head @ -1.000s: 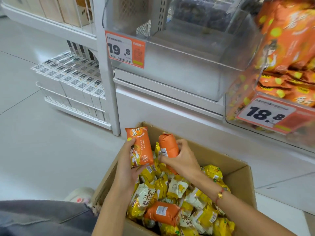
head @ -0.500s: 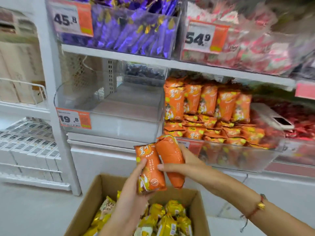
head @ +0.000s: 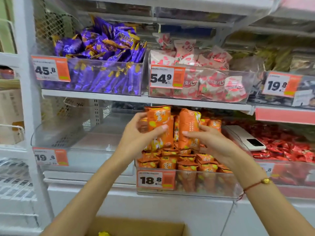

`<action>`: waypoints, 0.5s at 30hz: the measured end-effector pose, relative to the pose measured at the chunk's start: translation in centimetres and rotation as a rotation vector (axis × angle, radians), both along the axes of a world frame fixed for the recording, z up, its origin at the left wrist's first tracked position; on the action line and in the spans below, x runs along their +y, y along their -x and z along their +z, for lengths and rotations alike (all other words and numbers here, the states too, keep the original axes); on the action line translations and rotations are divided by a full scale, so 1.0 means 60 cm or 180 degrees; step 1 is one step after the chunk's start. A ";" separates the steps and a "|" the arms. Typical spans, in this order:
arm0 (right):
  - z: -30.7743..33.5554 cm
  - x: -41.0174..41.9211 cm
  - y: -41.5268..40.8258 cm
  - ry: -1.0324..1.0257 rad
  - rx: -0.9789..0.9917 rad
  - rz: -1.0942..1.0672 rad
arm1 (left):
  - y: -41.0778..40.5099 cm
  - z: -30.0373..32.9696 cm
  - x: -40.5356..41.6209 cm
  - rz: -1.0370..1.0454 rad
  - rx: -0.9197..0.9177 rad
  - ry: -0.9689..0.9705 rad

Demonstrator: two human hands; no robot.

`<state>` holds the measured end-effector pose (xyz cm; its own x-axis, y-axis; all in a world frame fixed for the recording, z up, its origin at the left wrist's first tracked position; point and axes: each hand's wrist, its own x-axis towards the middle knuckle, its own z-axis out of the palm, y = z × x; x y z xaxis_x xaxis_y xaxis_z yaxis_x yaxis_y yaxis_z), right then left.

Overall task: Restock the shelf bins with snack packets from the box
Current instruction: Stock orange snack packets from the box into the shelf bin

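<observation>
Lifting: we have raised both orange packets out of the box [head: 136, 227] and up to the shelf; a second ago they were held low over the yellow packets, now they sit at the mouth of the orange bin [head: 187, 186].
Meaning for task: we judge the carry finished and the placing step at hand; neither packet is released yet.
Left hand [head: 136, 142]: fingers curled round the left orange packet [head: 159, 126], thumb across its printed face.
Right hand [head: 213, 143]: fingers pinch the right orange packet [head: 188, 128] at its lower half, thumb on the near side.
Location of packets: just beyond our fingers, above the stock already lying in the bin, below the shelf board [head: 119, 97]; whether they touch the standing row behind, we cannot tell.
Long axis: both upright, near vertical; the tops lean slightly towards each other.
Facing: left packet shows its printed front to us; right packet shows a plainer, seamed side.
Neighbours: empty clear bin [head: 76, 142] left of our fingers; price tag [head: 156, 180] below them; a phone [head: 247, 138] on the bin divider to the right.
</observation>
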<state>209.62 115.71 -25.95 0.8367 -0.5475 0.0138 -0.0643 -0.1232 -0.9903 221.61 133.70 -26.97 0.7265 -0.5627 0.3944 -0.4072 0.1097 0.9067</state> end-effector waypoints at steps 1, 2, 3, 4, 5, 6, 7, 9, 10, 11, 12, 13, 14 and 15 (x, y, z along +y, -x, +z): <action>-0.004 -0.006 -0.001 0.0013 -0.0068 -0.0113 | -0.008 0.003 -0.017 0.0020 -0.0332 -0.0111; -0.010 -0.011 -0.002 0.0057 -0.0097 -0.0247 | -0.013 0.005 -0.033 0.0010 -0.0686 -0.0244; -0.016 -0.013 -0.004 0.0136 -0.0098 -0.0350 | -0.013 0.008 -0.046 0.0001 -0.1034 -0.0413; -0.022 -0.015 -0.005 0.0216 -0.0077 -0.0458 | -0.013 0.009 -0.057 0.0019 -0.1348 -0.0583; -0.026 -0.015 -0.005 0.0289 -0.0078 -0.0559 | -0.011 0.011 -0.067 0.0063 -0.1638 -0.0710; -0.029 -0.017 -0.005 0.0331 -0.0108 -0.0667 | -0.011 0.012 -0.076 0.0129 -0.1880 -0.0780; -0.028 -0.015 -0.004 0.0368 -0.0170 -0.0774 | -0.010 0.014 -0.083 0.0186 -0.2050 -0.0816; -0.028 -0.019 -0.004 0.0462 -0.0320 -0.0977 | -0.019 0.012 -0.093 0.0232 -0.2244 -0.0877; -0.030 -0.024 -0.005 0.0543 -0.0360 -0.1078 | -0.027 0.010 -0.096 0.0306 -0.2386 -0.0964; -0.031 -0.029 -0.006 0.0644 -0.0375 -0.1131 | -0.035 0.009 -0.099 0.0452 -0.2610 -0.1113; -0.031 -0.031 -0.006 0.0708 -0.0370 -0.1172 | -0.044 0.007 -0.101 0.0631 -0.2876 -0.1261; -0.031 -0.032 -0.007 0.0773 -0.0372 -0.1163 | -0.053 0.007 -0.102 0.0785 -0.3088 -0.1395; -0.032 -0.032 -0.008 0.0821 -0.0346 -0.1156 | -0.061 0.005 -0.102 0.0891 -0.3186 -0.1495; -0.035 -0.034 -0.009 0.0835 -0.0343 -0.1130 | -0.067 0.004 -0.101 0.0948 -0.3189 -0.1554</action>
